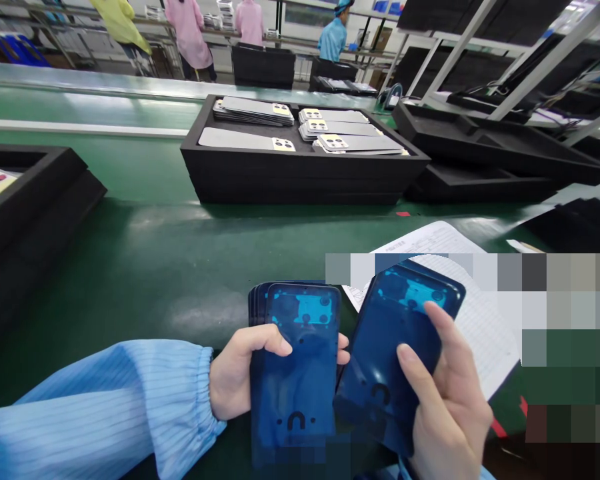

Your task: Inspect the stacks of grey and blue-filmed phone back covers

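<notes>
My left hand (236,370) grips a fanned stack of dark blue phone back covers (305,380), thumb across the front and fingertips showing at the right edge. The top cover carries a bright blue patch at its camera end and a small black arch mark low down. Beside the stack, my right hand (453,407) holds a single phone back cover (375,353) of the same kind, tilted to the right. Its thumb and index finger rest on the glossy face. The lower ends of the covers are partly blurred out.
A black tray (300,179) holding stacked grey panels with camera cutouts stands ahead on the green table (180,253). Another black tray (40,193) is at the left. Printed paper (490,333) lies under my right hand's side. Empty-looking black trays (490,143) sit back right; people work beyond.
</notes>
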### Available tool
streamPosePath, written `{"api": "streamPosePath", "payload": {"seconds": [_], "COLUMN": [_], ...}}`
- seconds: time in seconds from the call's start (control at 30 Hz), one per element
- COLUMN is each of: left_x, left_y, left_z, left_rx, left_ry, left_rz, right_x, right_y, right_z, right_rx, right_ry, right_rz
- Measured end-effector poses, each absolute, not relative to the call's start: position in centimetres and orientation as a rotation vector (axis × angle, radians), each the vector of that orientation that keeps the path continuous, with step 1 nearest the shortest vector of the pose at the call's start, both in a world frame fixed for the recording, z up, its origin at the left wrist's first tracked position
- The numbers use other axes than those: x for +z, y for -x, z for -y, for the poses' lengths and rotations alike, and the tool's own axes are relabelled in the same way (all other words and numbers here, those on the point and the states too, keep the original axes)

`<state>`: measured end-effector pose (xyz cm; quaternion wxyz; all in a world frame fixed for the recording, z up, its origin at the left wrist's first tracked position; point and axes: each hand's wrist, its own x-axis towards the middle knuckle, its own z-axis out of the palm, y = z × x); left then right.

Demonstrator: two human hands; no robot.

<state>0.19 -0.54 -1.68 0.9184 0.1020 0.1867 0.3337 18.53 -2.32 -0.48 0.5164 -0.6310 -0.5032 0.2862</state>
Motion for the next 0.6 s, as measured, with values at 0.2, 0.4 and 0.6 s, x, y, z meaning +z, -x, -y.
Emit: {"api": "streamPosePath", "payload": {"seconds": [0.2, 0.4, 0.6], "left_x": [-1.2, -1.0, -0.5], "left_y": [-0.3, -0.5, -0.7], "left_z": [0.7, 0.8, 0.8], "left_rx": [0.642, 0.682, 0.730], "left_ry": [-0.188, -0.225, -0.351], "left_rz": [-0.388, -0.464, -0.578], "right_x": [-0.2, -0.9, -1.0], "right_y": [-18.5, -19.1, -18.8], "right_z": [2.2, 2.6, 2.8], "right_rx": [0.655, 0.813, 0.763], "right_ry": [1.628, 1.524, 1.513], "right_rz": [1.033, 1.382, 1.483]}}
